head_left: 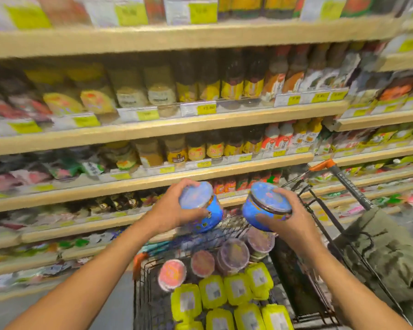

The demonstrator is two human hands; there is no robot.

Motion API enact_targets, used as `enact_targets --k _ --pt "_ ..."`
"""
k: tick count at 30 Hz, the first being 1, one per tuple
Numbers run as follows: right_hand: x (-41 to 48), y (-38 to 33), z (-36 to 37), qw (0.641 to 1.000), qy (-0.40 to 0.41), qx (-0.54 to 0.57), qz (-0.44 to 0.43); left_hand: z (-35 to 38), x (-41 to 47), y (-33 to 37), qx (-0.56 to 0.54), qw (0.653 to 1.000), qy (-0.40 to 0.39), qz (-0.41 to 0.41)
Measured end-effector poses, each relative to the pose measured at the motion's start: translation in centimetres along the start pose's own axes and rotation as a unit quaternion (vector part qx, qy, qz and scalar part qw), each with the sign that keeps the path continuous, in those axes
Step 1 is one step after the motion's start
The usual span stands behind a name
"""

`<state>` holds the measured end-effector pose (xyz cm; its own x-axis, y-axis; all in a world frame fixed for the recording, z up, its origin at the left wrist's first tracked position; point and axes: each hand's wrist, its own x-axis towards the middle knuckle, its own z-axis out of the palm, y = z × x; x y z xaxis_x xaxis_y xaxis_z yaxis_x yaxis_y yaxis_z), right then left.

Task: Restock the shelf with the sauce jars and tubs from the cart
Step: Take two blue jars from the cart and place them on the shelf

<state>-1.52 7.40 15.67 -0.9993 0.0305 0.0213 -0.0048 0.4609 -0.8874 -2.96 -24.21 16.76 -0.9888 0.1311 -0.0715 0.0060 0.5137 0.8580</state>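
Observation:
Each hand holds a blue sauce tub above the wire cart. My left hand grips one blue tub from its left side, its pale lid tilted toward me. My right hand is wrapped around a second blue tub, tipped so its lid faces up and right. Down in the cart lie several round tubs with reddish and purplish lids and several yellow-lidded jars. The wooden shelves stand straight ahead, filled with jars and bottles.
The cart's orange-tipped handle rises at the right, and an olive-green bag hangs on that side. Yellow price tags line the shelf edges. Grey floor shows at the lower left beside the cart.

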Motion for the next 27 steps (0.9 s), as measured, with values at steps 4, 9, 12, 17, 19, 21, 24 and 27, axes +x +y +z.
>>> enact_targets --k 4,9,12,17,19,21,24,27 --pt "0.0 -6.4 3.5 0.997 -0.023 -0.012 -0.068 -6.5 -4.4 -0.6 -0.048 0.998 0.042 -0.007" --pt "-2.5 -14.3 9.9 0.989 -0.072 0.011 -0.13 -15.0 -12.1 -2.4 -0.072 0.991 0.115 -0.007" --pt "-5.3 -19.0 15.0 0.982 -0.097 0.021 -0.163 -20.2 -17.7 -4.6 -0.071 0.986 0.152 -0.012" --pt "-11.1 -26.2 24.0 0.967 -0.152 0.037 -0.203 -28.7 -28.5 -8.6 -0.078 0.973 0.215 -0.023" --pt "-13.5 -28.9 27.6 0.961 -0.171 0.047 -0.214 -32.0 -33.1 -10.2 -0.062 0.969 0.238 -0.027" --pt "-15.8 -31.5 31.2 0.954 -0.189 0.049 -0.227 -35.1 -37.4 -11.6 -0.05 0.963 0.261 -0.037" --pt "-19.0 -35.1 36.2 0.945 -0.221 0.052 -0.236 -39.2 -43.2 -13.2 -0.045 0.948 0.311 -0.059" --pt "-21.5 -37.9 40.4 0.935 -0.251 0.053 -0.245 -42.5 -47.4 -14.7 -0.033 0.936 0.341 -0.077"
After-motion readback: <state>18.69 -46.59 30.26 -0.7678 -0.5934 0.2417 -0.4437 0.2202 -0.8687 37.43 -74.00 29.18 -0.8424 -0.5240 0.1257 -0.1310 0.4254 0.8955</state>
